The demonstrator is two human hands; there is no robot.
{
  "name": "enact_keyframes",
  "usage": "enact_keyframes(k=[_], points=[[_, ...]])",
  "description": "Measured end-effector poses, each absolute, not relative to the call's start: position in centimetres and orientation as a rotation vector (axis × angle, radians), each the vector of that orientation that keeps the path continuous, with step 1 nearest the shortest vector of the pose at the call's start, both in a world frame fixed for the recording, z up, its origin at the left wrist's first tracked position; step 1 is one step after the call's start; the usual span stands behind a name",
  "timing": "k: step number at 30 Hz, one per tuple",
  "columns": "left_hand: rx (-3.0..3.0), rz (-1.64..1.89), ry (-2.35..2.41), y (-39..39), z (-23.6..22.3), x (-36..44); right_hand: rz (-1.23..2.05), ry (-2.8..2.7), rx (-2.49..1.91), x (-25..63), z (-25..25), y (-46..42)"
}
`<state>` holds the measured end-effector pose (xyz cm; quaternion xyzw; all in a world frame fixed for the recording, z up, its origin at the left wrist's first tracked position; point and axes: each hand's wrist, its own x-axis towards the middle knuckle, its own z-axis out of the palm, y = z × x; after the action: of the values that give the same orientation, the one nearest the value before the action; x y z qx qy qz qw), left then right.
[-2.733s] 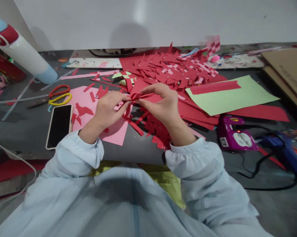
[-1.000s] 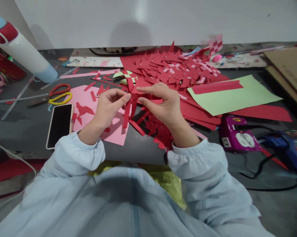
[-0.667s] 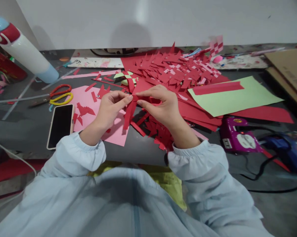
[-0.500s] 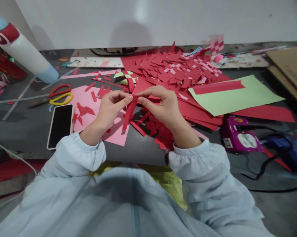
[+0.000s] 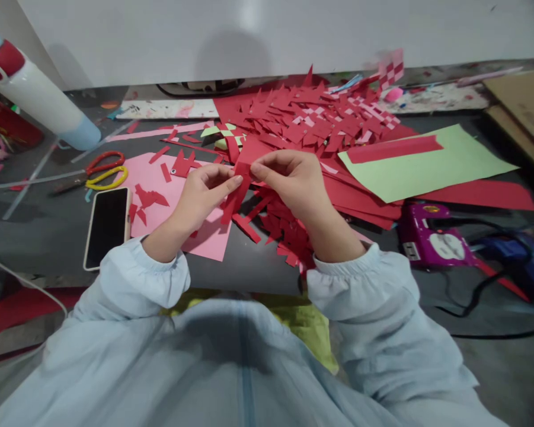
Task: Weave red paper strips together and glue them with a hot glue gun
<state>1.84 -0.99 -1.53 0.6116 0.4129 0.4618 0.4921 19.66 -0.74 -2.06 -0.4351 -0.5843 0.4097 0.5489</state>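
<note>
Between my hands is a folded red paper strip [image 5: 234, 201], its lower ends hanging down. My left hand [image 5: 208, 193] pinches the strip from the left with thumb and forefinger. From the right, my right hand [image 5: 293, 178] grips its upper part, thumb tip against forefinger. Behind the strip, red paper sheets blur into the same colour, so its top edge is hard to make out. Under my left hand lies a pink sheet [image 5: 208, 243] with red scraps and a red paper piece with a googly eye [image 5: 180, 166]. Cut red scraps [image 5: 288, 231] are heaped below my right hand.
Scissors [image 5: 106, 169], a phone [image 5: 108, 222] and a white bottle [image 5: 48, 92] stand or lie at left. Spiky red paper pieces [image 5: 284, 112] pile up at the back. A green sheet [image 5: 409, 175], a purple box [image 5: 435, 240] and a corded blue tool [image 5: 511, 258] are at right.
My right fingertips have shifted slightly right and now sit a little apart from the left ones. The strip stays held between both hands. The view has tilted slightly.
</note>
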Motion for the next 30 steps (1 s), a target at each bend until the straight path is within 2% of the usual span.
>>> enact_keyframes(k=[8,30], points=[[1.29,1.037,1.007,-1.1,-1.3,1.8,1.076,-1.324,-1.0,19.8,-2.2,-0.5],[0.987,0.604,0.921,-1.2,-0.4,1.5,0.928,-1.221,-0.9,19.2,-2.4,-0.5]])
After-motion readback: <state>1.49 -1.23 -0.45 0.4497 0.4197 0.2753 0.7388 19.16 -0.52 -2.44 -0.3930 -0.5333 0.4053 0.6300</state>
